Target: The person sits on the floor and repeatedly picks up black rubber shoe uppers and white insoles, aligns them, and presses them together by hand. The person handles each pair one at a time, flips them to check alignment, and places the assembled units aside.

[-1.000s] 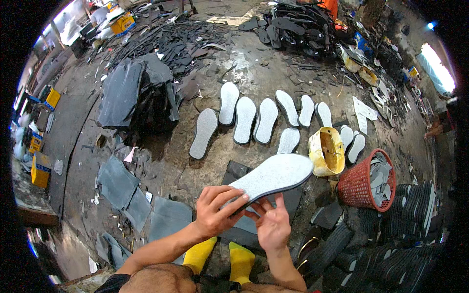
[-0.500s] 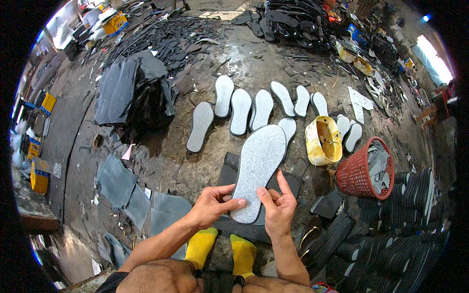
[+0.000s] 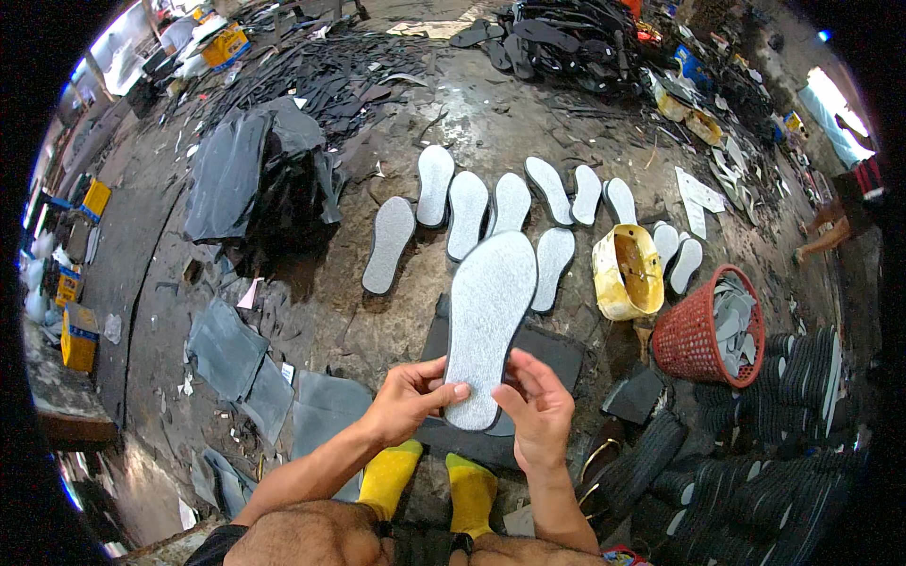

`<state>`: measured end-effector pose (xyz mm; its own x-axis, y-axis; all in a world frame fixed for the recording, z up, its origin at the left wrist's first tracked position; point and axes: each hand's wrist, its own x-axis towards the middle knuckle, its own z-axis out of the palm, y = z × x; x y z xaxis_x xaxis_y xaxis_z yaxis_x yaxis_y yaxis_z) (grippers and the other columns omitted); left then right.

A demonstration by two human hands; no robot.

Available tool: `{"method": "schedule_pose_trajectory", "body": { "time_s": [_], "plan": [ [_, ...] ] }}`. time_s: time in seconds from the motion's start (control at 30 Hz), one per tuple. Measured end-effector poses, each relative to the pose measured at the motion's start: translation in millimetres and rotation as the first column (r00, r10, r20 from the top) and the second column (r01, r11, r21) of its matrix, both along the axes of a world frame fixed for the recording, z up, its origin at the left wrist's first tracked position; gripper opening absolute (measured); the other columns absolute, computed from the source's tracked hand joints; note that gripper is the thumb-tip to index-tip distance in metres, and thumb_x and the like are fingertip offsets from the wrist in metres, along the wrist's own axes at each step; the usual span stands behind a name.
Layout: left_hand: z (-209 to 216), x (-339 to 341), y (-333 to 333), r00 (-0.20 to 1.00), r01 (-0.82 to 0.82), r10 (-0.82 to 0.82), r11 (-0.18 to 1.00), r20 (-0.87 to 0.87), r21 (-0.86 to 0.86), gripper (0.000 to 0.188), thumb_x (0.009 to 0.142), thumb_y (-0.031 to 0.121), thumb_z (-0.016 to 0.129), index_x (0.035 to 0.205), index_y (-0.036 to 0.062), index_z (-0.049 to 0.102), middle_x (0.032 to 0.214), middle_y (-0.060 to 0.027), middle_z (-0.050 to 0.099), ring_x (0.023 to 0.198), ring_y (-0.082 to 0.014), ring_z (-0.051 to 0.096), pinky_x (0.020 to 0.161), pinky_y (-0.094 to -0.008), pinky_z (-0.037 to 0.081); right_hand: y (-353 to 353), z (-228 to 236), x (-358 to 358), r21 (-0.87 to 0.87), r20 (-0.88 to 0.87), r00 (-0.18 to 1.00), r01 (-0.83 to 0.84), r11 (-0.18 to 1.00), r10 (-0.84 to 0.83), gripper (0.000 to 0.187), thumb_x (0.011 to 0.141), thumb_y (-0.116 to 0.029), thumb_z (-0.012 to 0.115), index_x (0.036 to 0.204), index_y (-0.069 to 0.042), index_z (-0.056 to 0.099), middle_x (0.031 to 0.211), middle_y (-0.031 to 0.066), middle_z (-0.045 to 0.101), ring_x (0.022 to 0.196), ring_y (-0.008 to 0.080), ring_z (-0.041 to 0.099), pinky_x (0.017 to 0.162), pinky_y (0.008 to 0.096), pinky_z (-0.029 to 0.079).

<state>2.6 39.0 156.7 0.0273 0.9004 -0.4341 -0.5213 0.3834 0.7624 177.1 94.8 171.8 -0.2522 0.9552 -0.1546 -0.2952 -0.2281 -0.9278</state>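
Observation:
A shoe sole (image 3: 489, 321) with a speckled light-grey face and a dark edge is held upright in front of me, toe end pointing away. My left hand (image 3: 412, 406) pinches it near the heel, thumb on the grey face and fingers behind. Beside the heel's right edge is my right hand (image 3: 538, 410), its thumb and fingers apart; whether the thumb touches the edge I cannot tell. Beyond the held piece, several similar soles lie on the floor, among them a long one (image 3: 388, 247) at the left and a shorter one (image 3: 553, 269) just right of the held toe.
To the right are a yellow cut-open container (image 3: 612, 283) and a red basket (image 3: 694, 340) of grey scraps. Stacks of ridged dark soles (image 3: 736, 491) fill the lower right. Dark sheets (image 3: 226, 179) are piled at left. At the far right edge, a person's limb (image 3: 826, 236) shows.
The held sole has swung to a straighter angle and shifted slightly left. My right thumb has come off its face and the right fingers have spread. A person's limb has appeared at the right edge.

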Motion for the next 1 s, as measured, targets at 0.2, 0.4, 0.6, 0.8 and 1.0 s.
{"method": "schedule_pose_trajectory", "body": {
  "time_s": [0.2, 0.4, 0.6, 0.8, 1.0],
  "plan": [
    [-1.5, 0.9, -10.7, 0.983, 0.174, -0.169, 0.981, -0.066, 0.082, 0.046, 0.093, 0.009, 0.074, 0.137, 0.0008, 0.061, 0.110, 0.0001, 0.072, 0.091, -0.0034, 0.061, 0.076, -0.0215, 0.051, 31.3, 19.9, 7.8, 0.035, 0.050, 0.988, 0.147, 0.988, -0.149, 0.066, 0.080, 0.003, 0.081, 0.138, 0.005, 0.050, 0.107, 0.0131, 0.073, 0.088, 0.0126, 0.068, 0.074, 0.0247, 0.056],
    [-6.0, -4.4, -16.9, 0.955, 0.266, -0.241, 0.953, -0.172, 0.145, 0.055, 0.093, 0.007, 0.074, 0.144, 0.0022, 0.054, 0.128, -0.0036, 0.066, 0.113, -0.0100, 0.058, 0.100, -0.0279, 0.047, 75.8, 35.2, 28.4, 0.194, -0.024, 0.975, 0.223, 0.955, -0.223, 0.057, 0.088, 0.004, 0.072, 0.141, 0.005, 0.052, 0.107, 0.0139, 0.073, 0.089, 0.0114, 0.068, 0.079, 0.0236, 0.055],
    [-6.0, -3.7, -12.5, 0.958, 0.094, -0.091, 0.996, 0.273, 0.004, 0.090, 0.087, 0.004, 0.079, 0.160, 0.0038, 0.025, 0.160, -0.0061, 0.034, 0.139, -0.0167, 0.040, 0.114, -0.0335, 0.035, 86.7, 33.2, 38.2, 0.220, 0.046, 0.922, 0.366, 0.904, -0.385, 0.030, 0.088, 0.004, 0.071, 0.118, 0.008, 0.070, 0.110, 0.0113, 0.072, 0.093, 0.0125, 0.068, 0.085, 0.0247, 0.054],
    [8.2, 12.1, -11.9, 0.951, 0.178, -0.096, 0.947, -0.294, 0.266, 0.102, 0.075, 0.003, 0.088, 0.157, -0.0018, 0.029, 0.151, -0.0109, 0.046, 0.136, -0.0180, 0.045, 0.115, -0.0337, 0.034, 97.7, 16.5, 43.9, 0.130, 0.043, 0.897, 0.432, 0.892, -0.441, 0.033, 0.087, 0.004, 0.071, 0.120, 0.010, 0.068, 0.108, 0.0108, 0.072, 0.093, 0.0128, 0.067, 0.087, 0.0241, 0.052],
    [14.9, 11.5, -8.9, 0.970, 0.157, -0.098, 0.951, -0.222, 0.267, 0.095, 0.079, -0.002, 0.083, 0.157, -0.0009, 0.029, 0.146, -0.0101, 0.051, 0.128, -0.0159, 0.050, 0.108, -0.0312, 0.042, 103.9, 14.5, 51.0, 0.016, 0.013, 0.902, 0.432, 0.902, -0.432, 0.029, 0.088, 0.001, 0.071, 0.116, 0.005, 0.071, 0.102, 0.0070, 0.073, 0.085, 0.0105, 0.067, 0.073, 0.0219, 0.054]
  ]
}}
